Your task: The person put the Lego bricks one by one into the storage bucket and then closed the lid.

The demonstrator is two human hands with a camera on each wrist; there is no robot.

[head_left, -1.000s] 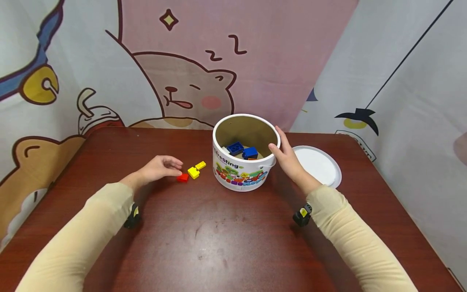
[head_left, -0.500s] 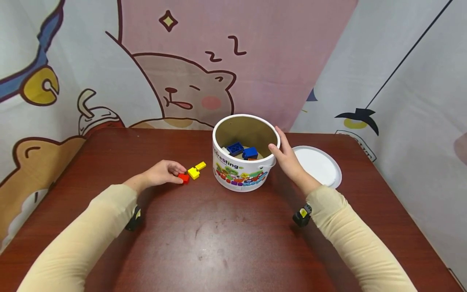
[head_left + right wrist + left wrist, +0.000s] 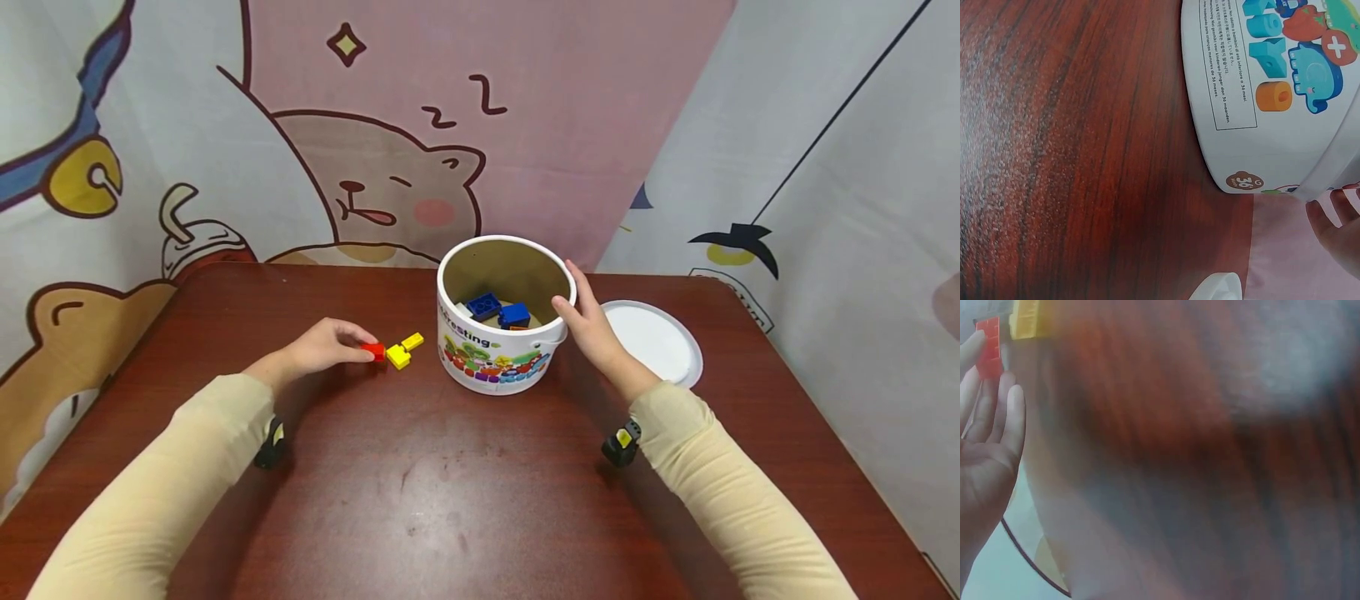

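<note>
On the table's left half, the left hand pinches the red block between thumb and fingers. Risk, judged: the grip takes only part of the block, so a slight roll of the thumb could twist it or let it drop. Just to its right, the larger yellow block is near enough to be knocked; a low sideways sweep would be the cause. Beyond that, the slim yellow block lies at its corner; whether the two are joined cannot be told. At centre-right, the bucket, with blue blocks inside, stands upright; uneven pressure on its rim could tip or slide it. The right hand holds that side, thumb at the rim and fingers set apart from it along the outer wall. Farther right, the white lid lies flat by the right forearm, where a careless elbow might shift it.

Orientation of red block: long axis runs roughly along the left fingers, its free end pointing rightward at the larger yellow block. The left wrist view shows a narrow gap between them. Height above the table: uncertain.
</note>
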